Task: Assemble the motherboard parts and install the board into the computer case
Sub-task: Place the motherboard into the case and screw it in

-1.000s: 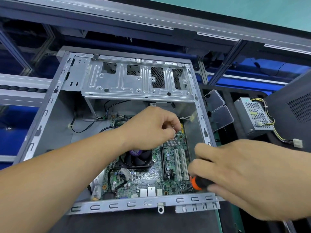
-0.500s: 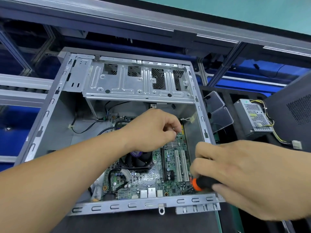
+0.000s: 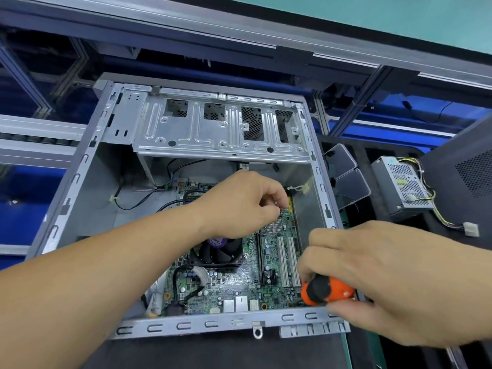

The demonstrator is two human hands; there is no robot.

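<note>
Motherboard [image 3: 239, 283] lies flat on the floor of the open case [image 3: 87, 166], filling its near-right part and reaching the near rim and the right wall. A black fan [image 3: 217, 253] with a purple hub label sits near the board's middle, partly hidden under the left wrist. White slots [image 3: 287, 259] run along the board's right side, and a small finned heatsink [image 3: 274, 225] sits just beyond them.

Left hand [image 3: 239, 206] reaches in over the board from the near-left, its fingers curled with thumb and fingertips pinched together above the board's far-right corner; whatever they pinch is too small to make out. Right hand [image 3: 386, 283] hangs over the case's near-right corner, fingers and thumb wrapped round the orange-and-black handle of a screwdriver [image 3: 327, 290]; its shaft is hidden.

A steel drive cage [image 3: 218, 134] spans the case's far edge, with black cables below it. Outside the right wall lie two dark panels [image 3: 346, 174] and, well apart, a power supply [image 3: 402, 185] trailing yellow and black wires.
</note>
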